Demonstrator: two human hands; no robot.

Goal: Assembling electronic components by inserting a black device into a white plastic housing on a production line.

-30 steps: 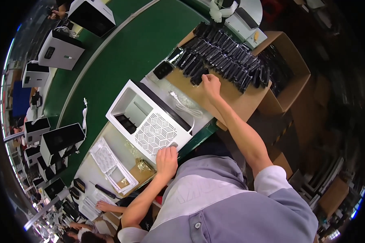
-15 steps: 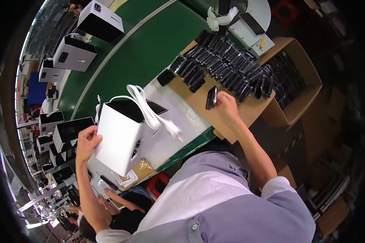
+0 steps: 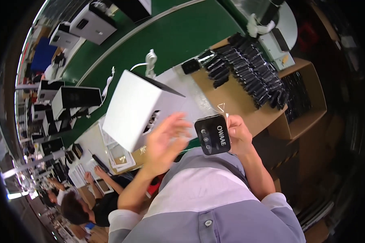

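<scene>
My right hand (image 3: 240, 135) grips a small black control panel (image 3: 210, 141) by its side edge. White symbols and lettering face up on it, and a clear wrapper seems to trail from its upper edge. My left hand (image 3: 165, 146), smeared by motion, is held with fingers apart between the panel and a white box-shaped appliance (image 3: 127, 107), touching neither as far as I can see. The appliance stands tilted in view, with a dark top, a cut-out opening (image 3: 151, 121) in its near side and a bundled white cord (image 3: 151, 65) behind it.
Rows of wrapped black panels (image 3: 251, 69) lie on cardboard (image 3: 227, 103) at the right, beside an open carton (image 3: 315, 103) holding more. Similar white appliances (image 3: 93, 26) line the green bench (image 3: 166, 36). At lower left, a co-worker's hands (image 3: 95, 174) are near papers.
My left hand has left the appliance's left side and swung right toward the panel. My right hand has brought the panel nearer, its face now showing. The view has shifted.
</scene>
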